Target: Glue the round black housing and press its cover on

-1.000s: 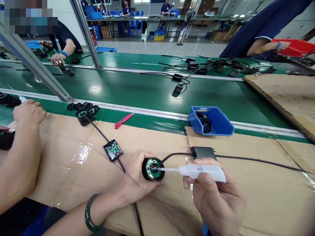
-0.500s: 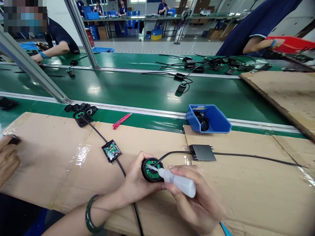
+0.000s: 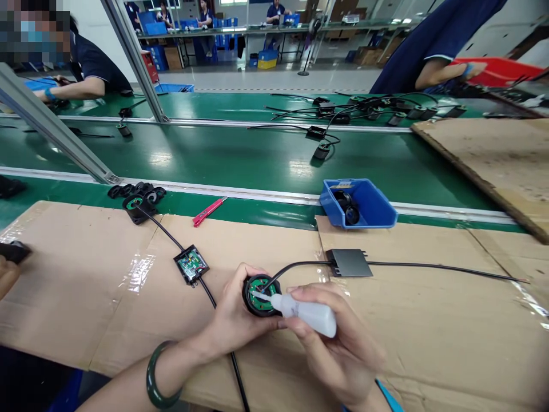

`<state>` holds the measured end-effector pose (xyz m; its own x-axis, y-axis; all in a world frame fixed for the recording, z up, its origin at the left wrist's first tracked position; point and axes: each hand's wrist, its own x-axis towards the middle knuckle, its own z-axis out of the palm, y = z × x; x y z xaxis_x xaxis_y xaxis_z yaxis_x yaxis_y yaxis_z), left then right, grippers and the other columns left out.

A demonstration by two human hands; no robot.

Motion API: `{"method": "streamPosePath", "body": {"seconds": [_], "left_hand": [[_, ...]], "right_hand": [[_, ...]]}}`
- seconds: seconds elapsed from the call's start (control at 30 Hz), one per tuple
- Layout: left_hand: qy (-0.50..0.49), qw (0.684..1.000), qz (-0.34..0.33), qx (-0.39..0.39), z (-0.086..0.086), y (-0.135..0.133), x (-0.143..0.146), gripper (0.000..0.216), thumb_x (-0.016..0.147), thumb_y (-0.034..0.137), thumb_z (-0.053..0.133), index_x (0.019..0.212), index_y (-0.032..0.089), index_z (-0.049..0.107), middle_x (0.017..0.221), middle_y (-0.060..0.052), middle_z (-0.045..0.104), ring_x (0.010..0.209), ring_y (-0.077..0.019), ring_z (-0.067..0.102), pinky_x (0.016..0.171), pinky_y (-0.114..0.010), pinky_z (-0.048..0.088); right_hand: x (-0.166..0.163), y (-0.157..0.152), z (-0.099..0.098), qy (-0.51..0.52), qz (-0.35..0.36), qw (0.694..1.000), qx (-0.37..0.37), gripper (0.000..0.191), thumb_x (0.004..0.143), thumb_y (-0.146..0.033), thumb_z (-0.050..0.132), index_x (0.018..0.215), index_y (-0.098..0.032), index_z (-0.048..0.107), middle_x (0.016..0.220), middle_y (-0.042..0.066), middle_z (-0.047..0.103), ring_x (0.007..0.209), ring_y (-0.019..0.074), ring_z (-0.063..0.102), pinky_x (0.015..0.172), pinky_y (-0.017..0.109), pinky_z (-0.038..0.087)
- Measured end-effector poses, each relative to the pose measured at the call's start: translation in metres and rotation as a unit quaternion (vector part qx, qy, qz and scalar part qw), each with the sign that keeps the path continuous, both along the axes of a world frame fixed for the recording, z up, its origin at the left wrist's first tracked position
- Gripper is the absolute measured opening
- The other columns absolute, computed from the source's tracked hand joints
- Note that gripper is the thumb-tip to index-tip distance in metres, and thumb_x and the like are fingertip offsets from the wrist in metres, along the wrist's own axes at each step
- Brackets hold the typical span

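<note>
My left hand (image 3: 234,317) is closed around a round black housing (image 3: 257,294) with a green circuit board inside it. A black cable runs from the housing to a flat black box (image 3: 348,262) on the cardboard. My right hand (image 3: 343,349) grips a small white squeeze bottle (image 3: 306,312), and its thin nozzle tip rests on the green board. A green bangle (image 3: 155,375) sits on my left wrist.
An open black box with a green board (image 3: 191,265) lies to the left, wired to another round part (image 3: 136,205) beside loose black rings. A red tool (image 3: 209,211), a blue bin (image 3: 358,205) and the green conveyor (image 3: 240,154) lie beyond. A neighbour's hand (image 3: 6,274) is at far left.
My right hand brought the bottle in from the right and tilted it down, so the nozzle now touches the board. The neighbour's arm at the left has pulled back out of view.
</note>
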<state>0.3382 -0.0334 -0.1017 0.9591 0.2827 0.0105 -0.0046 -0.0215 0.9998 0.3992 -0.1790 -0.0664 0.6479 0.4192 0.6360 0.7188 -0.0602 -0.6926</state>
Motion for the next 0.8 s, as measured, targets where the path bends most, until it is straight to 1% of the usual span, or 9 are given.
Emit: {"method": "streamPosePath", "body": {"seconds": [0.1,0.17,0.23,0.3,0.4,0.5,0.6,0.7,0.8], "left_hand": [[0.013,1.000,0.004,-0.004,-0.001,0.001,0.000,0.054,0.059,0.033,0.089,0.097,0.019,0.052,0.096,-0.004,0.063,0.083,-0.0185,0.060,0.072,-0.029,0.048],[0.027,1.000,0.007,0.006,-0.001,0.002,0.000,0.055,0.057,0.028,0.089,0.097,0.019,0.052,0.098,-0.004,0.063,0.088,-0.0204,0.061,0.077,-0.032,0.049],[0.034,0.999,0.009,0.027,-0.001,0.003,0.000,0.053,0.058,0.021,0.086,0.098,0.020,0.051,0.103,-0.005,0.062,0.097,-0.0225,0.061,0.085,-0.035,0.048],[0.022,0.998,0.016,0.058,-0.001,0.004,0.000,0.049,0.061,0.012,0.078,0.101,0.020,0.050,0.108,-0.005,0.061,0.104,-0.0234,0.060,0.091,-0.037,0.047],[0.006,0.993,0.031,0.110,-0.004,0.006,0.000,0.047,0.063,0.007,0.068,0.103,0.021,0.049,0.110,-0.005,0.060,0.108,-0.0235,0.059,0.093,-0.038,0.046],[0.040,0.984,0.044,0.165,-0.007,0.009,0.001,0.049,0.061,0.011,0.077,0.101,0.022,0.050,0.107,-0.004,0.062,0.102,-0.0245,0.061,0.090,-0.039,0.047],[0.071,0.974,0.051,0.210,-0.010,0.013,0.004,0.055,0.056,0.015,0.086,0.099,0.021,0.052,0.105,-0.004,0.064,0.100,-0.0259,0.062,0.088,-0.041,0.048],[0.077,0.965,0.042,0.245,-0.008,0.019,0.005,0.054,0.056,0.014,0.086,0.099,0.020,0.054,0.104,-0.004,0.064,0.101,-0.0267,0.061,0.087,-0.041,0.049],[0.061,0.966,-0.007,0.251,-0.002,0.028,0.004,0.053,0.060,0.015,0.083,0.105,0.021,0.055,0.108,-0.005,0.064,0.103,-0.0266,0.061,0.088,-0.040,0.049]], "right_hand": [[0.000,-0.004,-0.007,0.059,0.012,0.998,0.011,0.015,0.089,-0.021,0.064,0.103,-0.022,0.063,0.086,0.004,0.065,0.074,0.0170,0.063,0.059,0.027,0.054],[0.002,-0.008,-0.012,0.115,0.008,0.992,0.051,0.015,0.089,-0.022,0.064,0.103,-0.022,0.064,0.087,0.003,0.064,0.070,0.0158,0.063,0.056,0.027,0.053],[0.010,-0.010,-0.013,0.180,-0.010,0.977,0.118,0.015,0.090,-0.022,0.064,0.105,-0.023,0.065,0.091,0.004,0.063,0.065,0.0137,0.062,0.052,0.026,0.052],[0.023,-0.009,-0.011,0.239,-0.029,0.953,0.182,0.014,0.090,-0.026,0.065,0.103,-0.023,0.065,0.094,0.004,0.065,0.062,0.0125,0.063,0.051,0.026,0.053],[0.052,0.001,-0.008,0.298,-0.032,0.928,0.222,0.020,0.084,-0.031,0.072,0.099,-0.022,0.064,0.091,0.003,0.068,0.069,0.0145,0.068,0.063,0.031,0.061],[0.088,0.019,-0.012,0.308,-0.026,0.934,0.179,0.034,0.074,-0.035,0.079,0.097,-0.023,0.057,0.092,0.001,0.067,0.085,0.0195,0.071,0.081,0.040,0.061],[0.124,0.043,-0.026,0.294,-0.021,0.951,0.092,0.040,0.070,-0.037,0.077,0.101,-0.020,0.059,0.097,0.005,0.068,0.094,0.0228,0.069,0.088,0.042,0.056],[0.152,0.067,-0.043,0.280,-0.036,0.959,0.021,0.032,0.075,-0.037,0.075,0.096,-0.015,0.064,0.094,0.009,0.070,0.090,0.0225,0.067,0.087,0.041,0.054],[0.172,0.085,-0.058,0.261,-0.060,0.963,-0.041,0.026,0.087,-0.036,0.068,0.100,-0.014,0.063,0.097,0.007,0.068,0.087,0.0194,0.065,0.082,0.039,0.055]]}}
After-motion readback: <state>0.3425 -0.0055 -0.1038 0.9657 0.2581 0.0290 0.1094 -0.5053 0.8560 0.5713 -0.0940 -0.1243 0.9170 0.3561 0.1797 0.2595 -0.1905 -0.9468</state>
